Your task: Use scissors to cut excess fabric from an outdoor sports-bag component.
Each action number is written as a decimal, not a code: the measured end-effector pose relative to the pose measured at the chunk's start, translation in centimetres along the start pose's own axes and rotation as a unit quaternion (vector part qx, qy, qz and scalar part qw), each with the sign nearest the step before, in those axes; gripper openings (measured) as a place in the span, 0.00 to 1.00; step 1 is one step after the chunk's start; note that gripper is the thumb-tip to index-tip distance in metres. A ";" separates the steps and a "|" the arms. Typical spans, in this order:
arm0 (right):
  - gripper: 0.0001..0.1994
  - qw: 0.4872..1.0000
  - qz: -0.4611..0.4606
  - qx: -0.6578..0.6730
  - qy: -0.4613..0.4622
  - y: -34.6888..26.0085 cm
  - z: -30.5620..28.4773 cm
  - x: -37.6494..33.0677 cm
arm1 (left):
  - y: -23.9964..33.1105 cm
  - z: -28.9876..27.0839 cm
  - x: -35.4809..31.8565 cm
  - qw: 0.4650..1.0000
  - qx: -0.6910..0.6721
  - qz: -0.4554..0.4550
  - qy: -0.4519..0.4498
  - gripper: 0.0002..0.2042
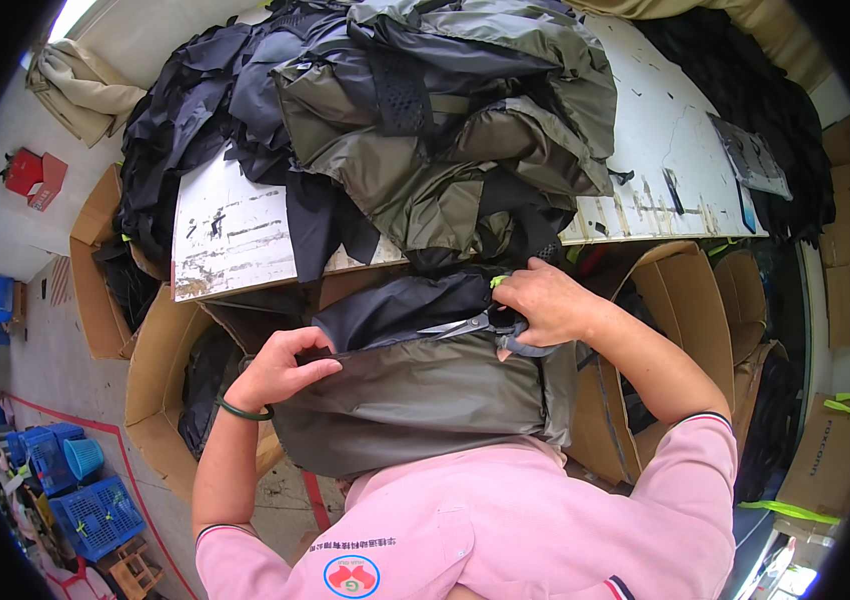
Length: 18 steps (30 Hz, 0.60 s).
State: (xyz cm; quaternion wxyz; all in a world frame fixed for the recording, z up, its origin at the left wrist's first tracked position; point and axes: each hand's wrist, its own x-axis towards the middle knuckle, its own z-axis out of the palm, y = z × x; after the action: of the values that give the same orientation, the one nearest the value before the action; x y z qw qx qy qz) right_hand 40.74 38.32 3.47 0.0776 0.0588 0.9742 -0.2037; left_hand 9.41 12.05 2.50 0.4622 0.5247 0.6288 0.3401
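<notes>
A piece of olive-grey and black fabric [405, 390] lies across my lap, just below the table edge. My left hand [287, 368] is closed on the fabric's edge at its left end, thumb and fingers pinching it. My right hand [550, 308] grips a pair of scissors [460, 327] with dark handles. Its metal blades point left along the line where the black part meets the olive part. By the fingertips of my right hand shows a small yellow-green bit [497, 282]; whether it is held, I cannot tell.
A heap of olive and black fabric pieces [445, 110] covers much of the worn white table [235, 225]. Open cardboard boxes [160, 390] with dark fabric stand left and right below it. Blue plastic crates [100, 515] are on the floor at left, a red box [37, 178] farther back.
</notes>
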 end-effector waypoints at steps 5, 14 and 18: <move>0.19 0.996 0.038 0.079 -0.034 0.7 1.3 -0.4 | 2.6 0.7 2.8 0.992 0.096 0.077 0.000 0.11; 0.17 0.984 0.076 0.156 -0.048 0.7 0.8 -1.2 | 1.3 4.7 8.3 0.971 0.117 0.038 -0.205 0.15; 0.28 0.995 0.040 0.094 -0.010 0.9 0.1 -1.6 | 1.0 4.1 8.5 0.947 -0.093 -0.090 -0.296 0.17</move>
State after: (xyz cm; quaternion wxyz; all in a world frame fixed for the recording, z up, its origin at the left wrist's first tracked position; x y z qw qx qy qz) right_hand 42.40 38.92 3.29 0.0897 0.1023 0.9469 -0.2914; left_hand 13.39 20.30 0.07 0.7027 0.4978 0.4739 0.1840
